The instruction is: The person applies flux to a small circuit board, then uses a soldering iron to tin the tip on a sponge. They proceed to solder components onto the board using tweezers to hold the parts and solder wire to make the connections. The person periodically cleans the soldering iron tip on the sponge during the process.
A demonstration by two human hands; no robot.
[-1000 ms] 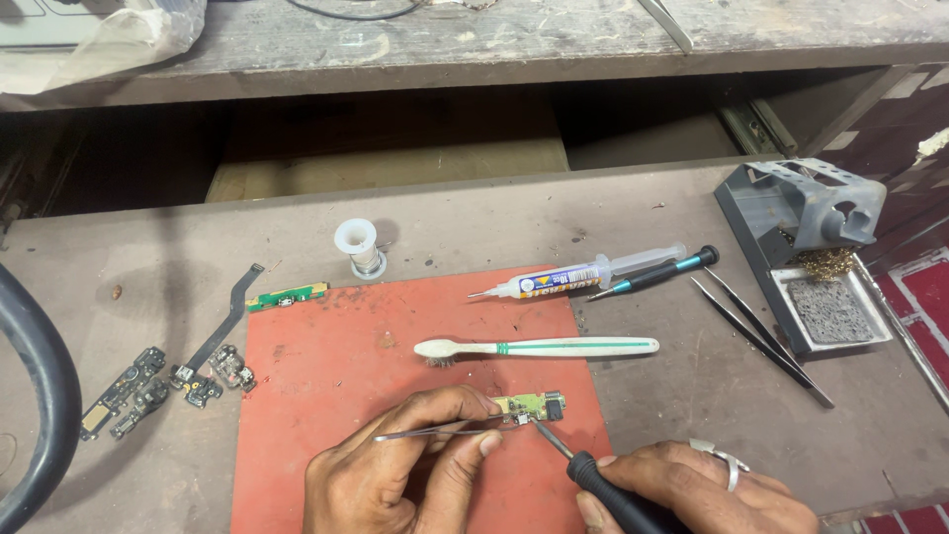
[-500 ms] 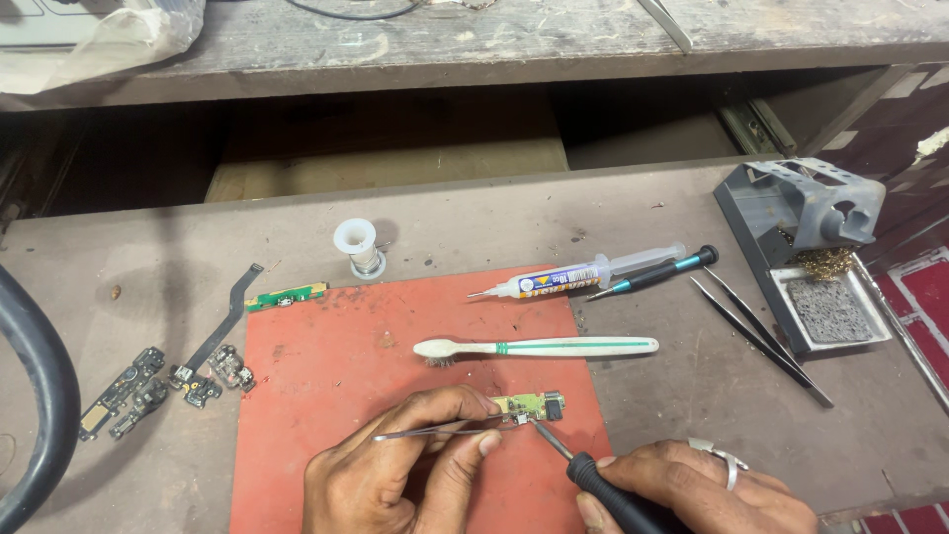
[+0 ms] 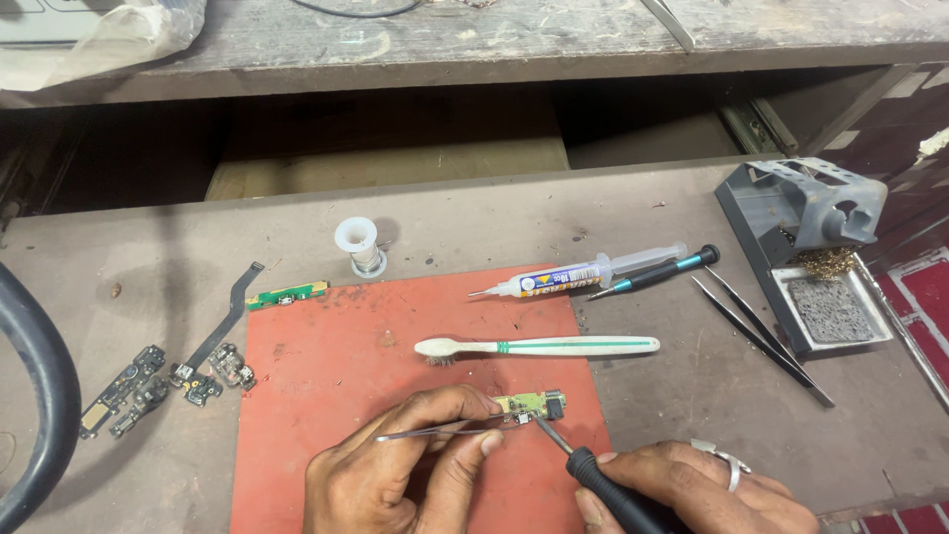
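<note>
A small green circuit board (image 3: 531, 403) lies on the red work mat (image 3: 336, 366) near its front right part. My left hand (image 3: 400, 475) pinches metal tweezers (image 3: 445, 429) whose tips reach the board's left end. My right hand (image 3: 692, 489), with a ring on one finger, grips a black-handled soldering iron (image 3: 603, 483); its metal tip touches the board's lower edge.
A white toothbrush (image 3: 539, 346) lies on the mat. Behind it are a solder spool (image 3: 358, 245), a flux syringe (image 3: 578, 275) and a screwdriver (image 3: 654, 274). Spare tweezers (image 3: 761, 338) and an iron stand (image 3: 806, 242) sit right. Small boards and flex cables (image 3: 188, 361) lie left, beside a black hose (image 3: 44, 396).
</note>
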